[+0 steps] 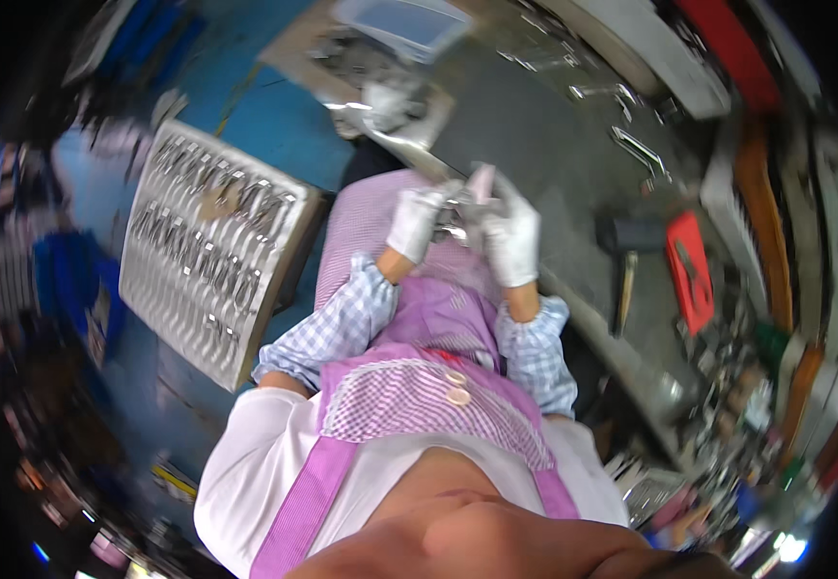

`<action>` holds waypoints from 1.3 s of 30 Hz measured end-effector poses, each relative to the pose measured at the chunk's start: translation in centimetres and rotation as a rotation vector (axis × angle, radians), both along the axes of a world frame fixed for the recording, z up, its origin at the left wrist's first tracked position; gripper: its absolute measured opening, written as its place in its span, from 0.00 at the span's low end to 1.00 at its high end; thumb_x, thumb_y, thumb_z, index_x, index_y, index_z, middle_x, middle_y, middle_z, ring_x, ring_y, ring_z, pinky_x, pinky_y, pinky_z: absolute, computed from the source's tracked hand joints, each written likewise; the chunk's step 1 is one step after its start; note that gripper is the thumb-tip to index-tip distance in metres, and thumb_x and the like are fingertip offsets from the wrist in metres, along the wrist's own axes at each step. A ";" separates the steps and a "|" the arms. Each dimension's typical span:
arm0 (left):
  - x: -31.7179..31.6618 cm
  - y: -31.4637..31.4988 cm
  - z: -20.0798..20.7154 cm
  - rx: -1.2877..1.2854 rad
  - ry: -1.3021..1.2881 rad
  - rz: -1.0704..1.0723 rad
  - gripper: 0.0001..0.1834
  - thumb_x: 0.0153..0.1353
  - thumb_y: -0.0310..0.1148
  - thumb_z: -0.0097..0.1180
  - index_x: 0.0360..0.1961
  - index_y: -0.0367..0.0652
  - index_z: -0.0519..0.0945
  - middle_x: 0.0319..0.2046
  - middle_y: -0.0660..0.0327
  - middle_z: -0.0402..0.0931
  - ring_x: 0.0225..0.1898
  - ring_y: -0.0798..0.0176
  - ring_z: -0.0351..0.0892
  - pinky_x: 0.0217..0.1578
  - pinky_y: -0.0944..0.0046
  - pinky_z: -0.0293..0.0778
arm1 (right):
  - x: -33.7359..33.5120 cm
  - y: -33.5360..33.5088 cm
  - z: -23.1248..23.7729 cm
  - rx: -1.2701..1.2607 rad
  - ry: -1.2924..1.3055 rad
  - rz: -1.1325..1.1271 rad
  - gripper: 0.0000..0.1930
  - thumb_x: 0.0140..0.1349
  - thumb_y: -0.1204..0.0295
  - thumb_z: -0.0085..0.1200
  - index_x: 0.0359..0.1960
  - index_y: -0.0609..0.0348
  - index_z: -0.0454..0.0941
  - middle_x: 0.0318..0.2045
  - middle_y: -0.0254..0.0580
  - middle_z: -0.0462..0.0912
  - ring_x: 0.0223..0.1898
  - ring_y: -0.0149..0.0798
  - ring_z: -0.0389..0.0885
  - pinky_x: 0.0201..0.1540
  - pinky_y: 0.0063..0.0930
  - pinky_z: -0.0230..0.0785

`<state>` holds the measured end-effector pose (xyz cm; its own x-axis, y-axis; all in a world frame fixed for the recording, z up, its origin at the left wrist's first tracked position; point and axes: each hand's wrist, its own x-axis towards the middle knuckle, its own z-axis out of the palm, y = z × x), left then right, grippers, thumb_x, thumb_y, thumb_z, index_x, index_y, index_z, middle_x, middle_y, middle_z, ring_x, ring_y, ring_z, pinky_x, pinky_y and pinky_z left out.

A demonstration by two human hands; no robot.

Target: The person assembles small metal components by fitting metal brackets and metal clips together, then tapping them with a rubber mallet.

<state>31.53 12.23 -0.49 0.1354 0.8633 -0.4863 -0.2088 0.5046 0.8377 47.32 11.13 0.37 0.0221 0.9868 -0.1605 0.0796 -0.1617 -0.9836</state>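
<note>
Gripping shiny silver metalwork (453, 222), the white-gloved left hand (416, 220) presumably steadies it — the white-gloved right hand (512, 236) pinches a flat pale-pink piece (482, 180).

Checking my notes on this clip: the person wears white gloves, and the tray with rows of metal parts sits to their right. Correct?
The side is wrong: the head view shows the tray with rows of metal parts to the person's left. The white gloves are correct.
</note>
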 end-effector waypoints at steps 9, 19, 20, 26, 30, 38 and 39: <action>-24.6 -6.7 -0.9 -0.242 0.413 0.218 0.21 0.62 0.48 0.61 0.40 0.39 0.84 0.27 0.58 0.83 0.20 0.69 0.79 0.19 0.68 0.75 | 5.6 3.4 -5.1 0.452 -1.399 -0.161 0.18 0.64 0.63 0.50 0.54 0.53 0.78 0.55 0.47 0.77 0.50 0.52 0.78 0.50 0.45 0.70; -52.8 -28.7 -10.5 -0.211 1.179 0.474 0.18 0.51 0.35 0.67 0.44 0.41 0.85 0.34 0.53 0.85 0.39 0.55 0.84 0.47 0.62 0.76 | 3.0 5.0 -6.9 0.518 -1.433 -0.184 0.16 0.68 0.64 0.45 0.54 0.49 0.78 0.53 0.41 0.79 0.50 0.49 0.78 0.50 0.44 0.70; -51.7 -28.1 -11.4 -0.161 1.392 0.433 0.16 0.52 0.34 0.65 0.43 0.42 0.85 0.33 0.51 0.84 0.39 0.51 0.84 0.46 0.59 0.76 | 3.6 4.8 -7.1 0.581 -1.450 -0.180 0.16 0.69 0.64 0.45 0.55 0.50 0.78 0.53 0.42 0.79 0.49 0.48 0.79 0.50 0.44 0.70; -48.6 -25.1 -12.5 -0.363 1.865 0.203 0.11 0.53 0.29 0.52 0.33 0.49 0.86 0.35 0.49 0.82 0.38 0.46 0.82 0.40 0.47 0.75 | 3.6 3.9 -3.4 0.483 -1.436 -0.166 0.23 0.53 0.78 0.47 0.52 0.59 0.78 0.50 0.51 0.80 0.49 0.54 0.79 0.52 0.43 0.71; -51.8 -30.5 -14.1 -0.430 1.574 0.426 0.17 0.56 0.29 0.50 0.45 0.46 0.85 0.37 0.45 0.83 0.40 0.42 0.82 0.43 0.47 0.76 | 1.1 5.2 -2.8 0.581 -1.159 -0.190 0.20 0.43 0.80 0.47 0.42 0.62 0.79 0.40 0.51 0.82 0.41 0.54 0.81 0.48 0.41 0.74; -47.8 -19.6 -4.0 -0.447 1.717 0.334 0.19 0.61 0.39 0.52 0.52 0.49 0.82 0.47 0.54 0.82 0.48 0.47 0.81 0.50 0.55 0.74 | 12.1 9.7 -1.4 0.452 -0.802 -0.202 0.07 0.57 0.71 0.54 0.35 0.50 0.84 0.41 0.41 0.84 0.42 0.47 0.82 0.43 0.40 0.75; -48.5 -19.6 -4.0 -0.276 1.730 0.396 0.19 0.61 0.39 0.54 0.51 0.47 0.82 0.47 0.54 0.82 0.47 0.48 0.82 0.50 0.56 0.74 | 13.2 11.6 0.4 0.347 -1.018 -0.352 0.09 0.58 0.71 0.53 0.39 0.49 0.84 0.42 0.43 0.83 0.39 0.50 0.82 0.42 0.41 0.75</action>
<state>-16.96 -7.38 -4.53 -0.8046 0.5923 0.0419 0.5925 0.7962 0.1225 60.57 22.76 0.78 0.2713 0.8875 0.3724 0.8729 -0.0639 -0.4837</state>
